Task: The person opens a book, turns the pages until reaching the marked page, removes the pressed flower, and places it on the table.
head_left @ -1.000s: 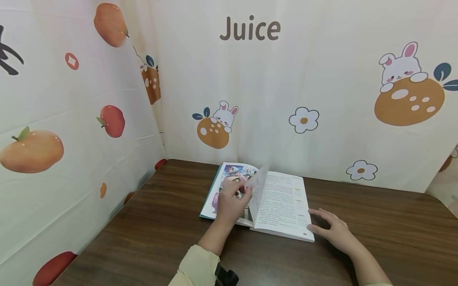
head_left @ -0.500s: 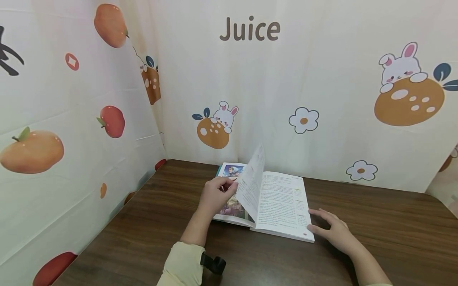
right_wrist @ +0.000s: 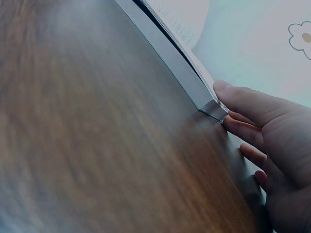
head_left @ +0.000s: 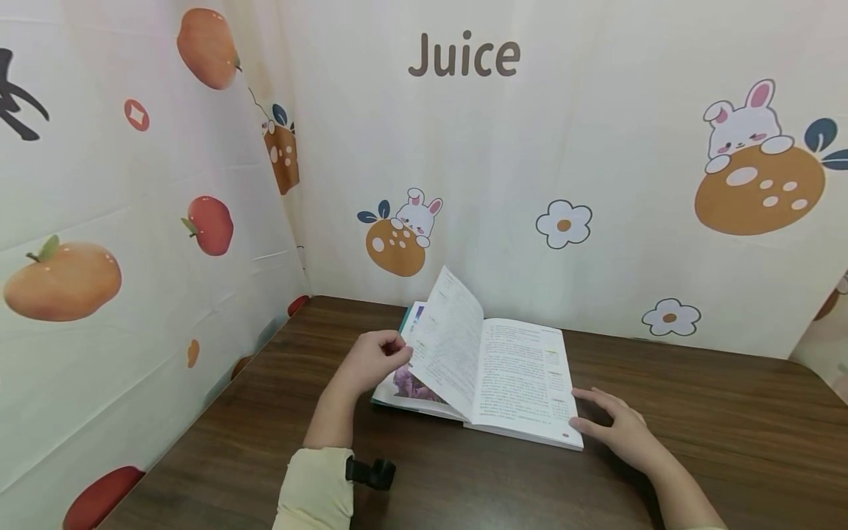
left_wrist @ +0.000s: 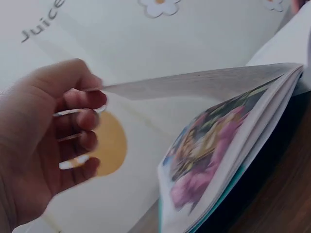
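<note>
Lying open at the centre of the frame on the dark wooden counter [head_left: 252, 434], the book [head_left: 523, 383] shows a text page on its right half and a colour picture on its left. The left hand [head_left: 367, 361] has its fingers [left_wrist: 80, 121] curled and clamped on the edge of one raised page [head_left: 447, 342], which stands tilted above the picture. The right hand [head_left: 612, 427] rests at the book's lower right corner, fingers [right_wrist: 252, 104] relaxed and slightly apart, touching the corner and the counter beside it.
</note>
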